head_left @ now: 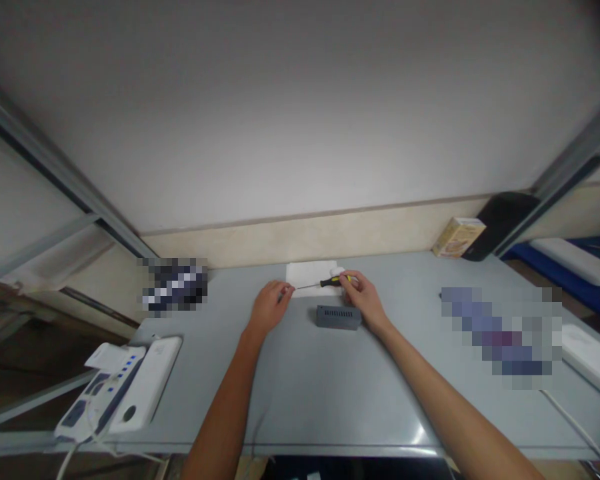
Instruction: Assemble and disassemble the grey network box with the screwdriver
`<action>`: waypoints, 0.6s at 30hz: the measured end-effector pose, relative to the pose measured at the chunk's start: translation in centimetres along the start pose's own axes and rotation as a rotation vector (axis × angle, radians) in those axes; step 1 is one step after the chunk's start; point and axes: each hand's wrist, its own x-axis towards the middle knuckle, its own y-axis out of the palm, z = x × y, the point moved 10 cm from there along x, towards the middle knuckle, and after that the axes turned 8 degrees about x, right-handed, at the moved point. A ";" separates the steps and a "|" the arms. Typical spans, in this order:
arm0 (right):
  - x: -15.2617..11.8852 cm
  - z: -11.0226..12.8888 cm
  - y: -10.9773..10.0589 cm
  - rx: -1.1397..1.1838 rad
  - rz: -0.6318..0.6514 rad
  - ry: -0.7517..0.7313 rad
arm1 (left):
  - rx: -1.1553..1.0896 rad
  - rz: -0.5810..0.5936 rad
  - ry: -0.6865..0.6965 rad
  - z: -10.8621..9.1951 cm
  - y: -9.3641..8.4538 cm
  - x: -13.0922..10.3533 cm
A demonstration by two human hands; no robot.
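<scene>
A screwdriver with a black and yellow handle is held level above the grey table. My right hand is closed on the end of its handle. The fingers of my left hand are pinched together at the tip of the thin shaft; whether something small is between them is too small to tell. A dark grey slotted box lies on the table just below the screwdriver, beside my right hand. Behind the screwdriver lie white sheets, with a small white item near the handle.
On the left are a power strip with cables and a white device. A blurred item sits at the back left, another at the right. A yellow box leans near a black object at the back right.
</scene>
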 end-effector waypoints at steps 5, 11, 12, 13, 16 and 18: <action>0.1 -0.4 0.5 -0.011 0.051 0.013 | 0.073 -0.062 -0.016 1.9 0.7 0.0; 0.1 -0.4 0.6 -0.009 0.075 0.034 | 0.094 -0.063 -0.002 1.1 1.0 -0.1; 0.0 -0.3 0.5 -0.005 0.069 0.033 | 0.089 -0.061 0.001 0.9 1.0 -0.1; 0.0 -0.3 0.4 -0.003 0.064 0.034 | 0.084 -0.057 0.005 0.7 1.1 -0.1; 0.0 -0.3 0.2 0.000 0.058 0.042 | 0.065 -0.053 0.022 0.2 1.1 -0.1; 0.1 -0.4 0.1 0.006 0.061 0.043 | 0.049 -0.062 0.032 -0.1 0.9 -0.1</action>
